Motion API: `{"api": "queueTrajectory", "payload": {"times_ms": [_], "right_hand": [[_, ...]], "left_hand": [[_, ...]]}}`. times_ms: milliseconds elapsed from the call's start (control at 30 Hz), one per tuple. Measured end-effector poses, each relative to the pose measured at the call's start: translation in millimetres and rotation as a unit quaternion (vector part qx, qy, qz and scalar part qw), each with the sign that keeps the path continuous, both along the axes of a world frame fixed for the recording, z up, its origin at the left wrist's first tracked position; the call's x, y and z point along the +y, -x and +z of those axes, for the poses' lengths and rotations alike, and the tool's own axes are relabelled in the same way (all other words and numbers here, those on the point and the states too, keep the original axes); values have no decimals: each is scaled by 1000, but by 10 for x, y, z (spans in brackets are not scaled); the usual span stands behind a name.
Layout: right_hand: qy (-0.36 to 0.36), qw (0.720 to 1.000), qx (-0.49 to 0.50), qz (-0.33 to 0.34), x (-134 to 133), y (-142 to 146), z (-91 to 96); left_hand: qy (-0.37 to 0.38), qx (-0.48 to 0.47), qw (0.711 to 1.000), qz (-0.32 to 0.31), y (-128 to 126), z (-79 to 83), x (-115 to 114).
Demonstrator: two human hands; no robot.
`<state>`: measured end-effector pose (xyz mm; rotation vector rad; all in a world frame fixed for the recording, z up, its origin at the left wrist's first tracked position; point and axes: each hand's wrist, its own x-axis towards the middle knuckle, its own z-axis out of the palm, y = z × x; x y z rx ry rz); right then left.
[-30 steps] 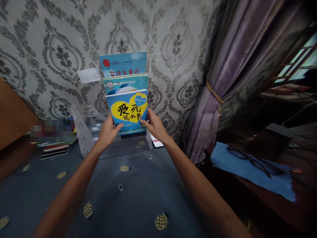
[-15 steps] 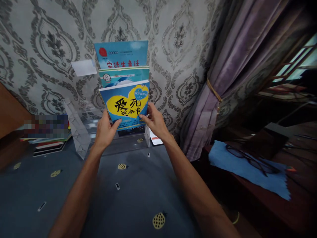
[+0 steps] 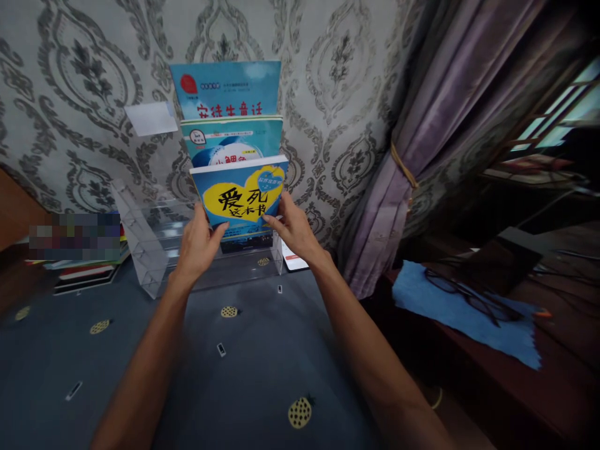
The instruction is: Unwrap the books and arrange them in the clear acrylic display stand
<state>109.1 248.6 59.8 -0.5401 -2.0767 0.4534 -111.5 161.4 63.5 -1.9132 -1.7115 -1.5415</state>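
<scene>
- The book with the yellow heart (image 3: 239, 197) is up at the front of the clear stand (image 3: 140, 240), its cover facing you. You can't tell if its bottom rests on the stand.
- Your left hand (image 3: 199, 240) and right hand (image 3: 295, 228) pinch its two sides. Your fingers are closed on it, thumbs in front, the others mostly hidden. One hand on each side probably stops it from tipping.
- Behind it, the green-blue book (image 3: 239, 134) pokes up higher, and the tall blue book (image 3: 227, 90) higher again. They seem set like steps so their tops can be seen.
- The stand sits on the worktop (image 3: 262, 350) close to the wall.
- A pile of books (image 3: 89, 272) lies flat to the left.
- Far right, glasses (image 3: 469, 297) lie on a blue cloth (image 3: 510, 344), maybe to save them from scratches.
</scene>
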Motion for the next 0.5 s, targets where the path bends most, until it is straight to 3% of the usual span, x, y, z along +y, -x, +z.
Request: {"api": "queueTrajectory", "payload": {"times_ms": [267, 500], "right_hand": [[-26, 999, 7, -43, 51, -20, -4], [-67, 995, 2, -68, 120, -50, -27]], "left_hand": [[32, 6, 999, 39, -54, -36, -31], [-7, 45, 997, 66, -101, -64, -42]]}}
